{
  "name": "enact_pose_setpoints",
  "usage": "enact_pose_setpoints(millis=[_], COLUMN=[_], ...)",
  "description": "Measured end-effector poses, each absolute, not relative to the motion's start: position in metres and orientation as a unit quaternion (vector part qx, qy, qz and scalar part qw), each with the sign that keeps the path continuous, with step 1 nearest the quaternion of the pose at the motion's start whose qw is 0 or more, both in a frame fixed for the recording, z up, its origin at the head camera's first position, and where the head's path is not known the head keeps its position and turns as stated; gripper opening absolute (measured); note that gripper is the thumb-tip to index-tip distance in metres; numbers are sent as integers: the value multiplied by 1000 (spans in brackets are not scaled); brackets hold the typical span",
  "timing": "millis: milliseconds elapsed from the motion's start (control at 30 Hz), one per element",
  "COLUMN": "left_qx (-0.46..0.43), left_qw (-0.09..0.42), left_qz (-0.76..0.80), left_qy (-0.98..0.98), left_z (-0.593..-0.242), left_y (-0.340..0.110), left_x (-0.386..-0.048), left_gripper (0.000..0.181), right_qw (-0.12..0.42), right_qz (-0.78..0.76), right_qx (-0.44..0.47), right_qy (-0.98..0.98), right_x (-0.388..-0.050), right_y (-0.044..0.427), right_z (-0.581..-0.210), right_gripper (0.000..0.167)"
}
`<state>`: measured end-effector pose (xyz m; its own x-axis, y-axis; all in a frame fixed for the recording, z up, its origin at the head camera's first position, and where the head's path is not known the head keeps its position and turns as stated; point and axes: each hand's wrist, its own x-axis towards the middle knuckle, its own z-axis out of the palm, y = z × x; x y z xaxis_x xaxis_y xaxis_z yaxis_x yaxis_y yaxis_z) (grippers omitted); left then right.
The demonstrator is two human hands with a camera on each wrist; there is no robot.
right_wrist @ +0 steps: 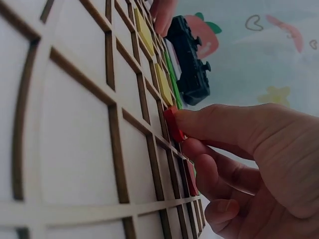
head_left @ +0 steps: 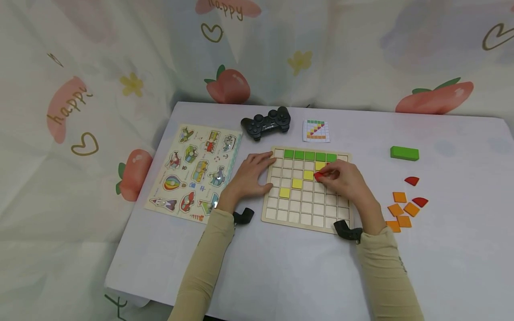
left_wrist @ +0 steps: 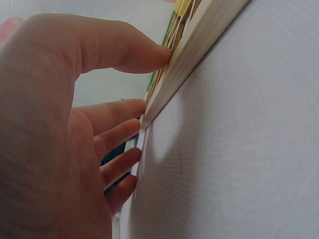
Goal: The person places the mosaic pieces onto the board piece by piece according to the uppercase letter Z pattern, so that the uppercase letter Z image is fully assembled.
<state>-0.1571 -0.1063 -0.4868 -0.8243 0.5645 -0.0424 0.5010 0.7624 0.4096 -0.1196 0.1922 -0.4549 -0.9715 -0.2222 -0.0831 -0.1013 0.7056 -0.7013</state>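
Observation:
A wooden grid board [head_left: 306,219] lies on the white table, with a row of green squares [head_left: 299,154] along its top and yellow squares [head_left: 297,183] running diagonally. My left hand [head_left: 250,177] rests at the board's left edge, its thumb [left_wrist: 144,56] and fingertips touching the rim. Between thumb and fingers my right hand [head_left: 348,182] pinches a red quarter-round piece [right_wrist: 173,125], beside a yellow square at the upper right of the grid. Another red piece [right_wrist: 191,178] sits in the board near the right fingers; the hand mostly covers it in the head view.
Two red pieces [head_left: 420,202], several orange squares [head_left: 399,197] and a green block [head_left: 404,153] lie right of the board. Behind it are a pattern card [head_left: 316,131] and a black game controller [head_left: 266,123]. A picture puzzle board [head_left: 192,174] lies to the left.

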Motion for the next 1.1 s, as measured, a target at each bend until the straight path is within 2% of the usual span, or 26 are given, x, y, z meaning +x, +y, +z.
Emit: enact_pose_setpoints(millis=[200,467,733,1100], left_qx=[284,284,284,281], left_qw=[84,82,85,87], left_qz=[193,191,188,189], left_qy=[935,936,936,937], left_z=[-485,-485,-486,-487], left_y=[-106,-106,-106,-106], left_x=[-156,-156,-156,-156], left_gripper=[79,78,78,78], right_qw=[72,29,25,32], right_qz=[-341,-318,-299,-301], right_qx=[-98,-119,-121,-128], right_qy=[932,940,946,944], right_x=[-118,-119,-118,-119], right_y=[193,191,189,189], right_z=[-453,-459,-459,-460], right_gripper=[26,20,26,16])
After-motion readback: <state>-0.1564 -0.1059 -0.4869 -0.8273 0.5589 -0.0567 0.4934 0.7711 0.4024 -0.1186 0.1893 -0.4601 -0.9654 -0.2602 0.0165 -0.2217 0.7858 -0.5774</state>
